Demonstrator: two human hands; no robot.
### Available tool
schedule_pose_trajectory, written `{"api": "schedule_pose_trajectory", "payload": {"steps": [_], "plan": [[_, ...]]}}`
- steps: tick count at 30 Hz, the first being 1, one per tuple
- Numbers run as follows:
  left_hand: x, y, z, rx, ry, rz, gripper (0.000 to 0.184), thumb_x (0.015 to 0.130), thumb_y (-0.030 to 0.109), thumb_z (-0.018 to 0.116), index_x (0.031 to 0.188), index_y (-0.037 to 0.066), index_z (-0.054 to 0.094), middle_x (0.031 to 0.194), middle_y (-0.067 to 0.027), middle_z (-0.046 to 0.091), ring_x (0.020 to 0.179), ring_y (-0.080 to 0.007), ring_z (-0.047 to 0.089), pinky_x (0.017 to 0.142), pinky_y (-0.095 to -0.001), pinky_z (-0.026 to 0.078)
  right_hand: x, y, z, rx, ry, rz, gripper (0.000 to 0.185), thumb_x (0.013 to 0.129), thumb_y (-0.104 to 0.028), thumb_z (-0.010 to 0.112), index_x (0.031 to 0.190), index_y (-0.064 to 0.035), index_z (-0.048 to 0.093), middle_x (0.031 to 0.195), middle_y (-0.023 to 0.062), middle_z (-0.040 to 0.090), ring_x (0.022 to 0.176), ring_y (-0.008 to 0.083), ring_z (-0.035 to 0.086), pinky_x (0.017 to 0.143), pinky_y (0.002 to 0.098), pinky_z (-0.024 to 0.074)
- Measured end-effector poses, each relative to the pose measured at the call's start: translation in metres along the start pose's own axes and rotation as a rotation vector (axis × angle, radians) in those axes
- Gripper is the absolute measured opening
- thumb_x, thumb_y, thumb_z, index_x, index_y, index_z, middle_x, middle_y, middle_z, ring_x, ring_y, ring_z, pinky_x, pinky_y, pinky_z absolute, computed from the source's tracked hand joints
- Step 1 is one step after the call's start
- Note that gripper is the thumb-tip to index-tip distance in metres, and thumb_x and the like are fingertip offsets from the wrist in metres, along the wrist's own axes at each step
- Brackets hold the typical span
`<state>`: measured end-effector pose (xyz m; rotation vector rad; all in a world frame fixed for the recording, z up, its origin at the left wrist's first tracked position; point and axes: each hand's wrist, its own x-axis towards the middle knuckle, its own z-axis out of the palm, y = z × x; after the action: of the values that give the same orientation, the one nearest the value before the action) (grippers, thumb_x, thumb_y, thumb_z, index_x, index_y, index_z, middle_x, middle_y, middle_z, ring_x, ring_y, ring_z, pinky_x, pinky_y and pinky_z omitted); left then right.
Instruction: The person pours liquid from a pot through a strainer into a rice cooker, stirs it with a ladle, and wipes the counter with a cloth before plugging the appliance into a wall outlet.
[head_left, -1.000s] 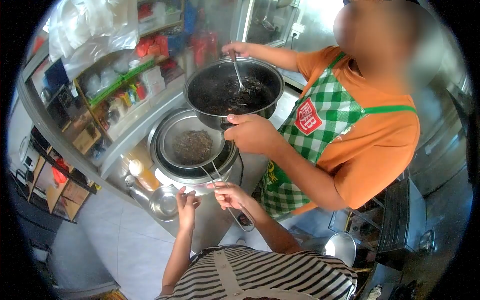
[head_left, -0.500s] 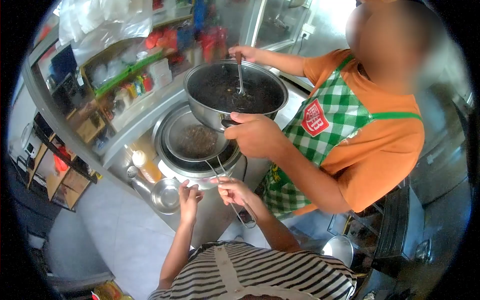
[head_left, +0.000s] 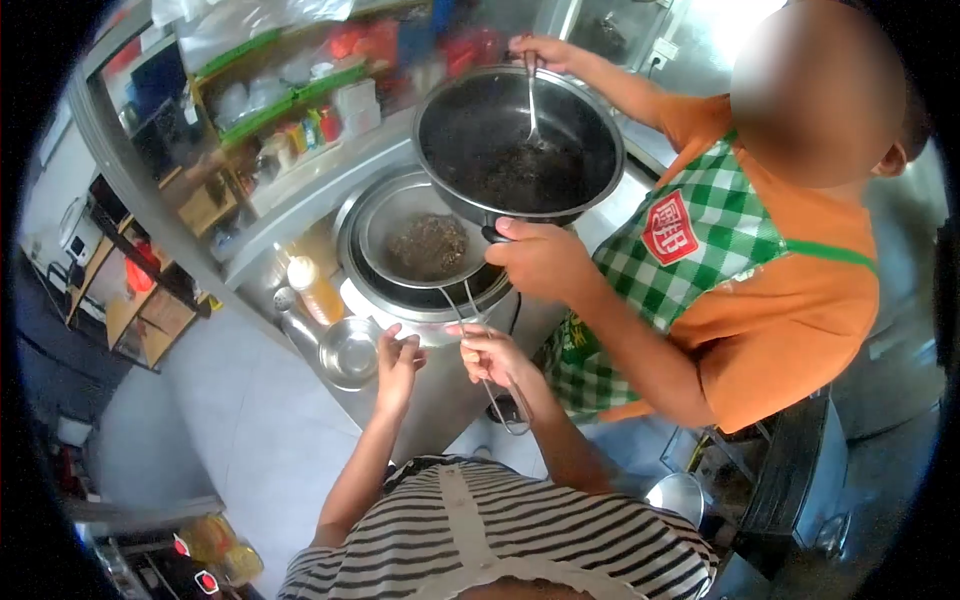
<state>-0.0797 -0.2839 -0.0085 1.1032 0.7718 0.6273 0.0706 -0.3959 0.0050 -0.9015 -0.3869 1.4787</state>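
Note:
My right hand [head_left: 487, 352] is closed around the long wire handle of a strainer [head_left: 400, 235]. The strainer's bowl rests over a round metal pot [head_left: 352, 262], with wet brown bits [head_left: 437, 243] in the mesh. My left hand [head_left: 399, 368] holds nothing, its fingers bent but apart, beside a small steel bowl [head_left: 350, 352]. Above the strainer's right side, a co-worker holds a large steel pot [head_left: 470, 90] by its handles, tilted, with dark contents low inside. A ladle [head_left: 532, 105] stands in that pot, its handle by the co-worker's far hand [head_left: 543, 50].
A capped squeeze bottle [head_left: 315, 290] and a metal shaker [head_left: 286, 300] stand on the steel counter [head_left: 425, 420]. The co-worker in a green checked apron [head_left: 690, 250] stands close on the right. Shelves of supplies [head_left: 290, 110] lie behind the counter's metal frame.
The co-worker's pot is tipped further, and its dark contents have sunk, baring more inner wall. My hands keep nearly the same pose; the whole view has shifted.

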Motion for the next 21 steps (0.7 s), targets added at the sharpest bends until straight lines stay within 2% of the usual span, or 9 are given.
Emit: {"api": "schedule_pose_trajectory", "payload": {"steps": [1, 9, 16, 19, 21], "plan": [[-0.0009, 0.0015, 0.0017, -0.009, 0.014, 0.005, 0.043, 0.083, 0.018, 0.051, 0.119, 0.007, 0.032, 0.095, -0.0093, 0.051, 0.081, -0.0177, 0.053, 0.073, -0.0305, 0.044, -0.0008, 0.0003, 0.001, -0.04, -0.007, -0.025, 0.034, 0.086, -0.017, 0.047, 0.118, -0.0062, 0.045, 0.06, -0.0018, 0.04, 0.041, 0.0098, 0.039, 0.045, 0.0257, 0.0373], [0.0026, 0.0007, 0.0014, -0.012, 0.01, -0.006, 0.043, 0.084, 0.018, 0.05, 0.12, 0.005, 0.031, 0.094, -0.0087, 0.051, 0.08, -0.0173, 0.054, 0.072, -0.03, 0.045, 0.0011, -0.0028, 0.0039, -0.018, 0.035, 0.003, 0.032, 0.086, -0.012, 0.044, 0.116, -0.0035, 0.044, 0.058, -0.0013, 0.041, 0.039, 0.0098, 0.039, 0.042, 0.0273, 0.0375], [0.0035, -0.0008, 0.0006, -0.016, 0.004, -0.004, 0.044, 0.084, 0.018, 0.05, 0.121, 0.004, 0.03, 0.095, -0.009, 0.051, 0.08, -0.0173, 0.054, 0.073, -0.0303, 0.045, 0.0031, -0.0023, 0.0017, -0.017, 0.007, -0.007, 0.034, 0.087, -0.014, 0.044, 0.119, -0.0025, 0.042, 0.058, -0.001, 0.042, 0.04, 0.0097, 0.04, 0.043, 0.027, 0.0395], [0.0042, -0.0006, 0.0007, -0.007, 0.004, -0.005, 0.046, 0.084, 0.019, 0.051, 0.122, 0.004, 0.03, 0.095, -0.0093, 0.051, 0.08, -0.0173, 0.054, 0.073, -0.0304, 0.045, 0.0032, -0.0018, 0.002, -0.026, 0.012, -0.012, 0.033, 0.086, -0.016, 0.045, 0.116, -0.003, 0.044, 0.059, -0.0018, 0.041, 0.04, 0.0093, 0.038, 0.043, 0.0255, 0.036], [0.0044, -0.0006, 0.0015, -0.009, 0.003, -0.003, 0.047, 0.083, 0.019, 0.052, 0.122, 0.003, 0.03, 0.096, -0.0094, 0.051, 0.08, -0.0173, 0.054, 0.074, -0.0305, 0.045, 0.0043, -0.0021, -0.0005, -0.014, 0.002, -0.006, 0.034, 0.086, -0.015, 0.045, 0.118, -0.0033, 0.043, 0.059, -0.0014, 0.042, 0.04, 0.0096, 0.04, 0.043, 0.0264, 0.0384]]}}
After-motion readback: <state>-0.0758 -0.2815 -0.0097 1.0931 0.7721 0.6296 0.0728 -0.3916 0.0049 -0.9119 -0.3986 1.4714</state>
